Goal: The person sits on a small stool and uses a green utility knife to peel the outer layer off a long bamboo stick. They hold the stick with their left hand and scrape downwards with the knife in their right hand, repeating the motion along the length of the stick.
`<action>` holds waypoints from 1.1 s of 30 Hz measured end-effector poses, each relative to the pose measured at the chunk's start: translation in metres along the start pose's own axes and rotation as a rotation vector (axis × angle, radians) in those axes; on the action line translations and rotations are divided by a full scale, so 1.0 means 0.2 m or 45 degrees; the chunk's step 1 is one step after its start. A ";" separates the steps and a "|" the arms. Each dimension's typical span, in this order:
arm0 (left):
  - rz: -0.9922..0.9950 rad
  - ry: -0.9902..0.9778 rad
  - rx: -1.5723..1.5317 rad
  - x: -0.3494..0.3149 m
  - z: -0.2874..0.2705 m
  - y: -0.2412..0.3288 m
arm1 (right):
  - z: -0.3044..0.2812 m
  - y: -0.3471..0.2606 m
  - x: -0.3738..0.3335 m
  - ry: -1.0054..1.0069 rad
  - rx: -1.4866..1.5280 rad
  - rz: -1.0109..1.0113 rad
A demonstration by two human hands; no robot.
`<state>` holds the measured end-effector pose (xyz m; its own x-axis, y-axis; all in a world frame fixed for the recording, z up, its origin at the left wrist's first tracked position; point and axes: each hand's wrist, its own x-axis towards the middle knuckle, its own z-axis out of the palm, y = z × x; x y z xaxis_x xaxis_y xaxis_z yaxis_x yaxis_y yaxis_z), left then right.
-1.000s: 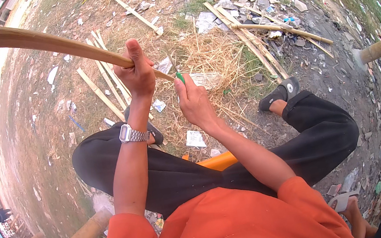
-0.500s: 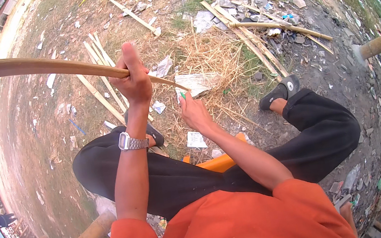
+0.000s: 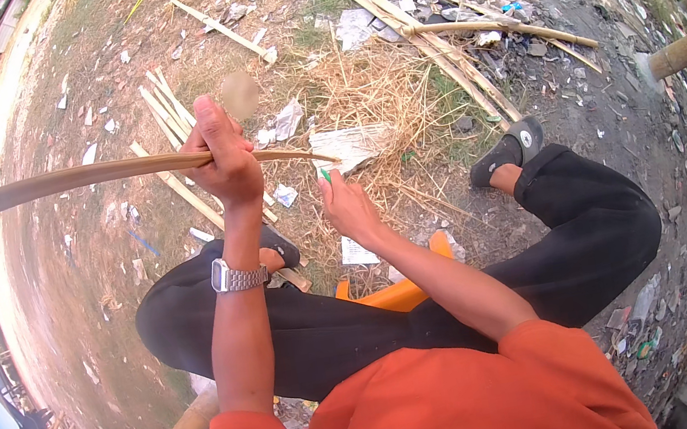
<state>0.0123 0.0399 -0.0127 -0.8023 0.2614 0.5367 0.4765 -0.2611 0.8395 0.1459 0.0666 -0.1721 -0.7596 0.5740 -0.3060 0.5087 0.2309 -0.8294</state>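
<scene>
Lower on my remote feed than half a second ago: the outer end of the bamboo strip (image 3: 86, 176). I see the left hand (image 3: 227, 170), fingers wrapped round the strip, left of the pale slab (image 3: 358, 144). The right hand (image 3: 348, 205) curls its fingers about a mostly hidden green piece (image 3: 326, 176) by the slab's near edge. The strip's tip overlaps the slab; straw (image 3: 419, 95) spreads right of it.

No words or numbers could be read. Any writing on the white paper (image 3: 357, 251) on the ground (image 3: 89, 255), the pale badge (image 3: 526, 138) on the dark shoe (image 3: 498, 157) or the silver watch (image 3: 238, 277) was too small to see.
</scene>
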 end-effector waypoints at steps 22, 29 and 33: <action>-0.028 -0.198 -0.269 0.07 -0.07 -0.03 | -0.14 -0.27 -0.12 0.044 -0.006 -0.113; -0.017 -0.166 -0.251 0.03 -0.04 0.00 | -0.15 -0.43 -0.17 0.075 0.277 -0.288; 0.001 -0.154 -0.276 0.05 -0.06 -0.04 | -0.12 -0.21 -0.09 0.036 0.048 -0.085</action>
<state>-0.0036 0.0340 -0.0139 -0.7470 0.3669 0.5544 0.3783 -0.4513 0.8082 0.1483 0.0654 -0.1212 -0.7792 0.5804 -0.2366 0.4412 0.2396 -0.8648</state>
